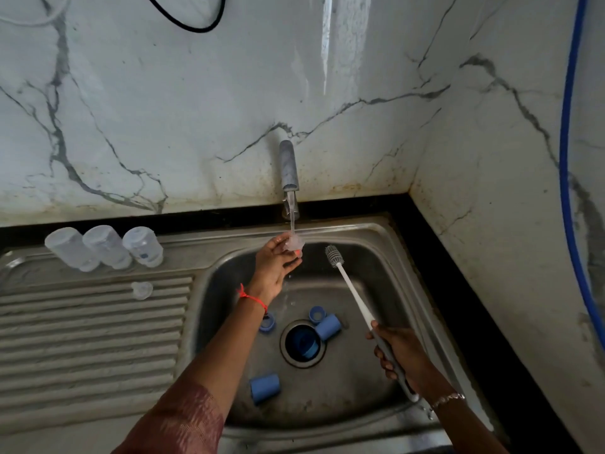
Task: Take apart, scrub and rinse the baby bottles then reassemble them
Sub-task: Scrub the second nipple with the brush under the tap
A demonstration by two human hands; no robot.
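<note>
Under tap [289, 168], left hand [274, 268] holding blurred teat [294, 243]

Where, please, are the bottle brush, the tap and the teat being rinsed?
bottle brush [333, 253], head view, bristle head.
tap [288, 165], head view, spout.
teat [294, 243], head view, clear body.

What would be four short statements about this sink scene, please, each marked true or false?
The left hand holds a clear silicone teat under the running metal tap. True.
The right hand grips a yellow sponge. False: it grips a white-handled grey bottle brush.
Three clear plastic bottles sit on the ribbed steel drainboard. True.
The blue plastic caps lie on the drainboard. False: they lie in the steel sink basin.
</note>
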